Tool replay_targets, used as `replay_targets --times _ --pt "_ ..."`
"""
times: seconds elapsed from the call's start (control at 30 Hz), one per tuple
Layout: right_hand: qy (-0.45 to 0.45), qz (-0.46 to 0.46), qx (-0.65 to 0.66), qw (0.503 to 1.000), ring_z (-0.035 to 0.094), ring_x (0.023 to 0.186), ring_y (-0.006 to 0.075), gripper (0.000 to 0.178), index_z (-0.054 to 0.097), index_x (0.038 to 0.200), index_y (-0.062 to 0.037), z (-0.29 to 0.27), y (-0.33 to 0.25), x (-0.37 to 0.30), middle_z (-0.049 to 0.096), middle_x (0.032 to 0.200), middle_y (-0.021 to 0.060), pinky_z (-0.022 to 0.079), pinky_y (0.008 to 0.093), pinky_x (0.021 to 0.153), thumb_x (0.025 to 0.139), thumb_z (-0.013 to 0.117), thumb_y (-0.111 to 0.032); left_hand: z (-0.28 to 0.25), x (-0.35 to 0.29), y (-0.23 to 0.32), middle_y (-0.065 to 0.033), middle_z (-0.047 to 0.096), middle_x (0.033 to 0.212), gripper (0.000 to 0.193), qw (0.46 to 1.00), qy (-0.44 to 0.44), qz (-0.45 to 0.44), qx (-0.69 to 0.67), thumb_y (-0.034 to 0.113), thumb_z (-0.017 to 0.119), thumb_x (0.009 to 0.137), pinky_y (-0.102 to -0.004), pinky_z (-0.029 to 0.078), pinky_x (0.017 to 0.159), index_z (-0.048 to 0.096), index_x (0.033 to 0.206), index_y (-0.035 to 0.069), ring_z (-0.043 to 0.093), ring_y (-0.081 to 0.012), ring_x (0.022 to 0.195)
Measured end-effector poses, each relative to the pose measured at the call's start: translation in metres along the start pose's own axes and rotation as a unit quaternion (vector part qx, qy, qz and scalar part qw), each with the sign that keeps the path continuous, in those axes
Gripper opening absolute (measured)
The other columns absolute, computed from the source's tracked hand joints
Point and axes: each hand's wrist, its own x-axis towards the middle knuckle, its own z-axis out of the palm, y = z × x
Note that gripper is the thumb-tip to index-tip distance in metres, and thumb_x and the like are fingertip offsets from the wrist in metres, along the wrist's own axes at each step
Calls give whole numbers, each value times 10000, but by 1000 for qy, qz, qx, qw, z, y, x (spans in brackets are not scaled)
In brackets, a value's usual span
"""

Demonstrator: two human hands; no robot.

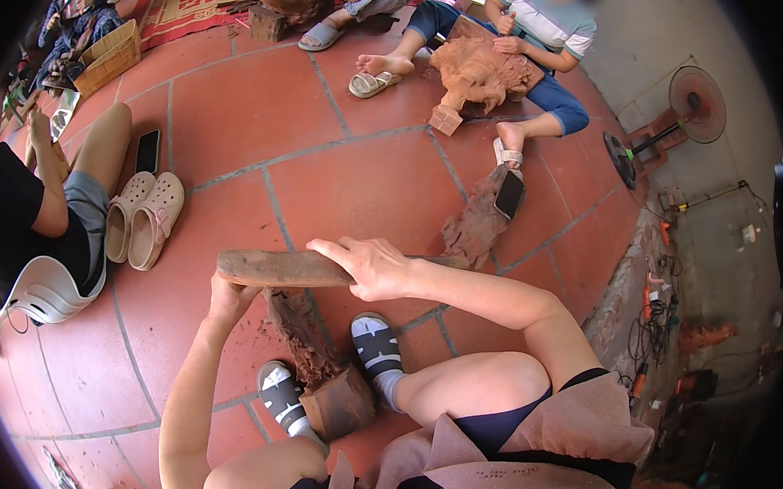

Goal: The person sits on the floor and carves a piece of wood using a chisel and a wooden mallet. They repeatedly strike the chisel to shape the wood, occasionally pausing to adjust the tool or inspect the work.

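A long, thick brown piece of wood (278, 268) with a rounded left end lies level in front of me, held in both hands. My left hand (232, 297) closes on its left end from below. My right hand (377, 270) grips it farther right, with fingers over the top. A narrow brown part shows just past the right wrist; I cannot tell whether it belongs to the same piece. Below, between my sandalled feet, stands a dark, rough carved piece of wood (306, 342) with a squared wooden block (340, 402) at its base.
Beyond my right hand a phone (509, 194) rests on a rough reddish piece of wood (472, 230). A seated person holds a large carving (486, 73). Left are pale clogs (156, 220) and another seated person. A fan (697, 104) and cables (653, 328) line the right wall.
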Motion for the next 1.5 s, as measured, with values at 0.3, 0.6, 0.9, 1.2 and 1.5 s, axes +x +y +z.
replay_targets --times 0.3,0.6,0.9,1.2,1.5 --pt "16 5 -17 1000 613 931 397 825 297 1424 -175 -1 10 -5 583 1058 204 521 477 767 694 660 -55 3 5 14 -67 705 925 307 993 16 61 -102 9 749 767 -297 534 783 635 1052 4 658 -118 910" --pt "83 22 13 996 539 1171 350 829 343 1411 -167 -1 11 -7 537 1293 164 473 409 958 657 635 15 -17 -4 2 -46 649 815 234 998 10 -9 -59 32 782 674 -310 510 698 641 860 56 629 -168 752" --pt "58 66 56 995 557 1135 359 827 349 1410 -224 -4 0 -2 557 1262 160 480 412 934 673 620 35 -37 3 4 6 642 861 211 993 49 -25 -106 5 750 741 -243 514 734 636 909 65 610 -88 806" --pt "60 29 39 997 584 1087 352 839 349 1414 -236 -3 -2 -2 573 1224 145 504 411 899 671 628 36 -19 -2 1 -19 628 894 218 997 15 -48 -66 42 766 717 -291 518 767 633 889 63 611 -140 835" --pt "87 -9 73 993 477 1275 305 839 347 1427 -134 -1 -9 2 479 1390 117 410 369 1056 670 665 41 -8 -5 -3 -58 612 873 216 998 8 50 -22 67 759 709 -333 519 701 627 880 57 621 -195 772"
